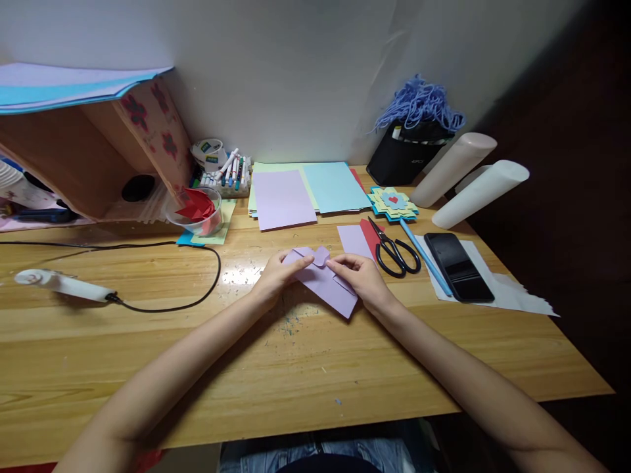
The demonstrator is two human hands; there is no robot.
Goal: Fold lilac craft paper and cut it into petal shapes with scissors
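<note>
The left hand [277, 274] and right hand [363, 277] both pinch a folded lavender paper sheet [325, 284] between them, its long axis running roughly ten to four o'clock (lower end nearer the right), with black-handled metal scissors [387, 241] at two o'clock.

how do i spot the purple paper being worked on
Find the wooden table, then the left hand and right hand near its middle. Between them is the purple paper; unlike the other purple sheets lying beyond, this one is held.

Glare on table [239, 274], dim right edge
</note>
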